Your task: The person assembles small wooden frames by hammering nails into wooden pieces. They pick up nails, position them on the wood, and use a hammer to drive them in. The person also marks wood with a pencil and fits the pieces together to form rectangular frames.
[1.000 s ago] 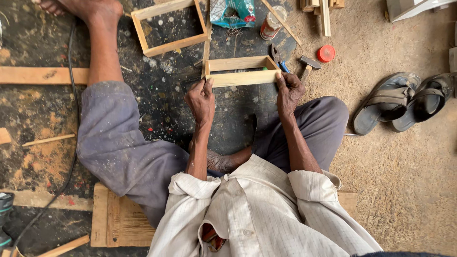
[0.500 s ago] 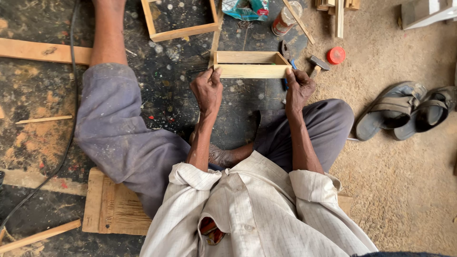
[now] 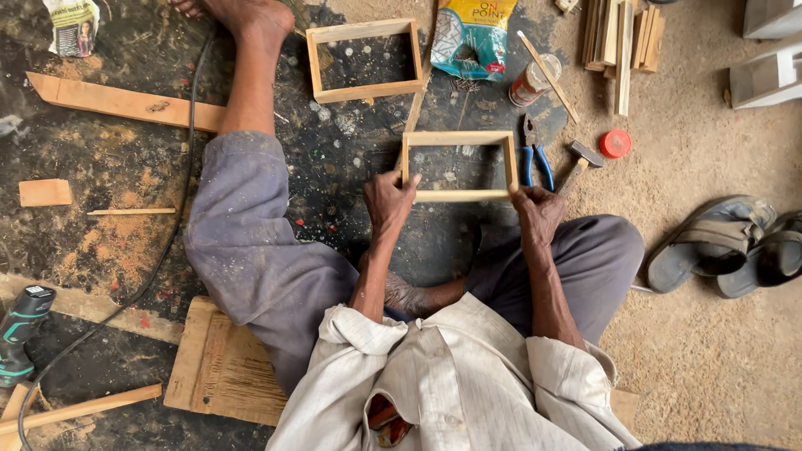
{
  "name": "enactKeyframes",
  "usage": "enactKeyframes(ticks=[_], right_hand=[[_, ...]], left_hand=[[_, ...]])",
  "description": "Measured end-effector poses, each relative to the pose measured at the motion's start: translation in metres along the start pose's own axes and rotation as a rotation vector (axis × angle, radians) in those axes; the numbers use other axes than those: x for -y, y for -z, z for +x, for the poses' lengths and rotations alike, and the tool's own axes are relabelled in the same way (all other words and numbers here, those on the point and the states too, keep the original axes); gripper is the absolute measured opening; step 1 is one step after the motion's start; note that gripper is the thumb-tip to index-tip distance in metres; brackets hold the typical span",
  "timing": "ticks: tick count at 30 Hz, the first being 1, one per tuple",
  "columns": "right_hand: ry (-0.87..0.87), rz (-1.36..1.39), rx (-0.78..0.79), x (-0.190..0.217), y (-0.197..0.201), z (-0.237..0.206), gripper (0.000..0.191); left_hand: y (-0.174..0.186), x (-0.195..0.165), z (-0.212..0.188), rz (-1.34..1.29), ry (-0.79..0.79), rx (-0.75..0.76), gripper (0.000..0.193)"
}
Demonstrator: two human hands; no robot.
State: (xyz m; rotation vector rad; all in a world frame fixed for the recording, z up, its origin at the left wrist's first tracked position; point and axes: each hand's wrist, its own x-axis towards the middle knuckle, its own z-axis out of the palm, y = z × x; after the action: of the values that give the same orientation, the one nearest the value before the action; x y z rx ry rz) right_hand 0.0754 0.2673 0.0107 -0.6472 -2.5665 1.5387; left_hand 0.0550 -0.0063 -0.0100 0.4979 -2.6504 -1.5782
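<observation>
I sit on the floor and hold a small rectangular wooden frame (image 3: 458, 139) flat in front of me. My left hand (image 3: 388, 200) grips its near left corner. My right hand (image 3: 538, 213) grips its near right corner. A second, similar wooden frame (image 3: 364, 32) lies on the dark floor farther away, beside my outstretched left leg (image 3: 246, 108). Blue-handled pliers (image 3: 535, 154) and a hammer (image 3: 581, 159) lie just right of the held frame.
A bag of nails (image 3: 472, 38), a small jar (image 3: 530, 82) and a red lid (image 3: 616, 144) lie ahead. Wood strips (image 3: 622, 42) are stacked at top right. Sandals (image 3: 727, 242) rest on the sand at right. A plank (image 3: 117, 100), a drill (image 3: 21, 330) and a cable (image 3: 167, 242) are at left.
The frame stood on edge between my hands; now it is turned flat and faces up, with both hands on its near corners.
</observation>
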Motion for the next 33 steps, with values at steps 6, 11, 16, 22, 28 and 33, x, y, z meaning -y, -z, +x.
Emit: enactKeyframes(ticks=[6, 11, 16, 22, 28, 33], right_hand=[[0.047, 0.121, -0.060, 0.007, -0.023, -0.005, 0.028], [0.111, 0.273, 0.050, 0.045, -0.088, 0.032, 0.023], [0.104, 0.258, 0.096, 0.100, -0.156, 0.082, 0.026], [0.142, 0.229, 0.078, 0.119, -0.197, 0.111, 0.029], [0.224, 0.198, 0.046, 0.112, -0.207, 0.113, 0.029], [0.262, 0.201, 0.071, 0.108, -0.208, 0.110, 0.029]], left_hand=[[0.004, 0.016, 0.003, 0.155, -0.106, -0.213, 0.013], [0.049, 0.024, 0.055, 0.206, -0.226, -0.411, 0.026], [0.090, 0.029, 0.142, 0.254, -0.056, -0.378, 0.026], [0.099, 0.044, 0.190, 0.356, -0.354, -0.494, 0.032], [0.097, 0.030, 0.199, 0.274, -0.237, -0.439, 0.017], [0.102, 0.024, 0.189, 0.179, -0.227, -0.349, 0.005]])
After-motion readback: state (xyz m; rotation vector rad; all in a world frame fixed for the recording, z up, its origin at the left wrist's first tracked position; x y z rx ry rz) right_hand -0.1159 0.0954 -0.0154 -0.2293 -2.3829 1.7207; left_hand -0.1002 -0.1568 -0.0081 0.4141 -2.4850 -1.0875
